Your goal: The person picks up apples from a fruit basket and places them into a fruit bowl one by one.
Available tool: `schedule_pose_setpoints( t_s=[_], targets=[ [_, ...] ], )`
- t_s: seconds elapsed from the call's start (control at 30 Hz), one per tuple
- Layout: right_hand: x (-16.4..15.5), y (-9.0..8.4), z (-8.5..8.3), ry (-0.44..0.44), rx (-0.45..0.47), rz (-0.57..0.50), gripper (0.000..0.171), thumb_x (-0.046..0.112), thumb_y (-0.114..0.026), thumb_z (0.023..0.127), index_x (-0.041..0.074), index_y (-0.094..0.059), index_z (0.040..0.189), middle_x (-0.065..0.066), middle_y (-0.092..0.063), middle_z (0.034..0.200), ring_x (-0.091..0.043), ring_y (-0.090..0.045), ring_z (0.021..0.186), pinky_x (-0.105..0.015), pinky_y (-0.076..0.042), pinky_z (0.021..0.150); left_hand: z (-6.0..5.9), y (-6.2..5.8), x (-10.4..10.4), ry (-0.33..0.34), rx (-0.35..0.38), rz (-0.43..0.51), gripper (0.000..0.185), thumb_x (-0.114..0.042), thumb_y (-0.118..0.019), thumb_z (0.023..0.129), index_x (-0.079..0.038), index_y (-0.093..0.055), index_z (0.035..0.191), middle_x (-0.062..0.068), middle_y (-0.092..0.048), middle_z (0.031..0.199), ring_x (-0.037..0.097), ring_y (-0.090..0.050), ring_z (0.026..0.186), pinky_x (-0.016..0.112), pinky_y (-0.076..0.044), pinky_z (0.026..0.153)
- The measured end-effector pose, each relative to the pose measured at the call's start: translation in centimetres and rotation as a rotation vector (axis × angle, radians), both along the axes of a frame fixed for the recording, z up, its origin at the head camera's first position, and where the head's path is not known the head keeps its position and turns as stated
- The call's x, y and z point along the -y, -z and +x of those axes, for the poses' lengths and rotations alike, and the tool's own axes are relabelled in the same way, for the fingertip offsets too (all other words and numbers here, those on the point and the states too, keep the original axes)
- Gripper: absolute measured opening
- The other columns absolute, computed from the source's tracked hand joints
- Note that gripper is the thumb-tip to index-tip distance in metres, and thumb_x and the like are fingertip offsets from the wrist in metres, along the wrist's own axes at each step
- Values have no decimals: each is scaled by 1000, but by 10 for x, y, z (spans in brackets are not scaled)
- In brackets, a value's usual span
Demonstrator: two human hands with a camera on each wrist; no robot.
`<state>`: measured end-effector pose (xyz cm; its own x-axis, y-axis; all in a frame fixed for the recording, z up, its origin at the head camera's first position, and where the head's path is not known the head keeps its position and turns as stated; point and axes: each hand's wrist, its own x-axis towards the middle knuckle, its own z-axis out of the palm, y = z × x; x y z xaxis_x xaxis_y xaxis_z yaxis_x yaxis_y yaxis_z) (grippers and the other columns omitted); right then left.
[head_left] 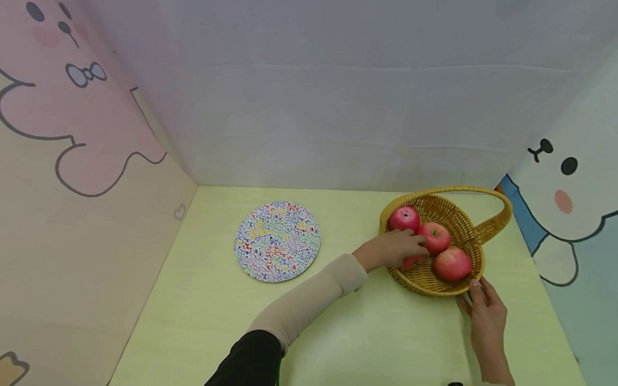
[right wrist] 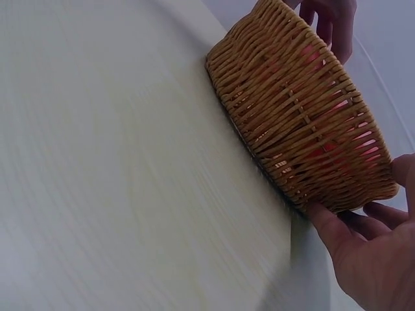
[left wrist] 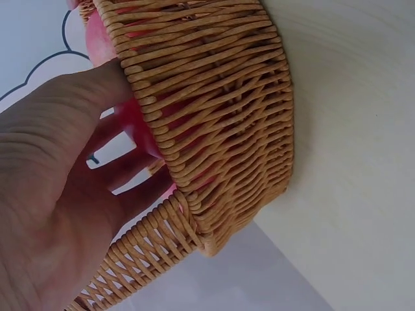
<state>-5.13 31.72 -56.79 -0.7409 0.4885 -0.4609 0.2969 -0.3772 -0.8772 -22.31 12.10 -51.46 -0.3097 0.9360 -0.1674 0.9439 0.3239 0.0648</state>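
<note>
A wicker basket with a hoop handle stands at the right of the pale green table. Three red apples lie in it in plain sight: one at the far rim, one in the middle and one near the front. My left hand reaches over the left rim, its fingers curled round another red apple that is mostly hidden. In the left wrist view the left hand goes over the basket onto that apple. My right hand holds the basket's near rim, thumb on top. In the right wrist view the right hand grips the basket wall.
A round plate with a many-coloured squiggle pattern lies flat at the table's middle left. Cartoon-printed walls close off the left, back and right. Bare table lies between the plate and the basket and along the front.
</note>
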Motion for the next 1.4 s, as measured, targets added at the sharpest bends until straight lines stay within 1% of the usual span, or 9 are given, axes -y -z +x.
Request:
schedule_pose_setpoints(
  t_s=[0.17, 0.27, 0.47, 0.57, 0.7, 0.87, 1.0, 1.23, 1.4],
  targets=[
    [0, 2, 1, -16, -14, 21, 67, 36, -57, 105, 14, -33, 164, 2, -51, 150, 16, -64, 99, -11, -59, 77, 2, -1, 2, 12, -35, 25, 45, -33, -67, 101, -25, -59, 145, -3, -57, 140, 19, -56, 116, 26, -52, 89],
    [0, 2, 0, -23, -20, 31, 69, 37, -57, 104, 14, -32, 164, 0, -47, 156, 17, -64, 100, -10, -58, 77, 3, -2, 3, 14, -45, 45, 50, -37, -68, 101, -26, -56, 148, -2, -57, 142, 21, -56, 119, 28, -53, 90],
    [1, 2, 1, -19, -13, 39, 66, 37, -56, 105, 16, -34, 164, -4, -40, 165, 16, -64, 102, -10, -58, 77, 5, -2, 4, -8, -27, 84, 57, -42, -67, 100, -25, -51, 152, -4, -59, 146, 21, -54, 126, 28, -51, 101],
    [1, 3, 1, -9, -5, 36, 65, 36, -55, 106, 15, -34, 164, -3, -46, 159, 16, -64, 101, -10, -58, 77, 7, -3, 6, -31, -12, 98, 64, -44, -67, 100, -21, -46, 156, -4, -57, 151, 20, -52, 133, 29, -46, 112],
    [1, 5, 1, 8, -10, 21, 64, 33, -55, 107, 13, -34, 164, 8, -53, 145, 14, -65, 101, -11, -59, 76, 11, -5, 10, -63, 38, 146, 70, -45, -69, 99, -17, -44, 158, -5, -52, 157, 18, -47, 142, 26, -35, 123],
    [3, 4, 1, 16, -33, 21, 64, 31, -54, 107, 11, -33, 164, 5, -51, 147, 14, -65, 103, -11, -59, 76, 17, -9, 15, -78, 104, 228, 70, -46, -71, 98, -16, -47, 157, -6, -51, 159, 17, -44, 146, 23, -29, 126],
    [3, 4, 1, 34, -52, 17, 63, 31, -55, 107, 10, -35, 163, 8, -54, 143, 13, -65, 103, -11, -59, 76, 21, -7, 19, -93, 132, 304, 73, -44, -73, 97, -15, -45, 158, -5, -49, 161, 17, -44, 146, 22, -27, 127],
    [3, 7, 2, 25, -56, 37, 64, 32, -54, 107, 10, -33, 163, 0, -47, 154, 15, -65, 102, -10, -59, 77, 33, 3, 29, -157, 239, 442, 82, -47, -79, 91, -15, -44, 158, -1, -49, 161, 15, -41, 150, 21, -25, 128],
    [4, 7, 2, 41, -75, 28, 62, 30, -55, 107, 9, -36, 162, 7, -54, 144, 14, -65, 103, -11, -59, 77, 42, 6, 35, -209, 277, 490, 82, -48, -81, 89, -16, -47, 157, 0, -50, 157, 15, -41, 147, 20, -30, 124]
  ],
)
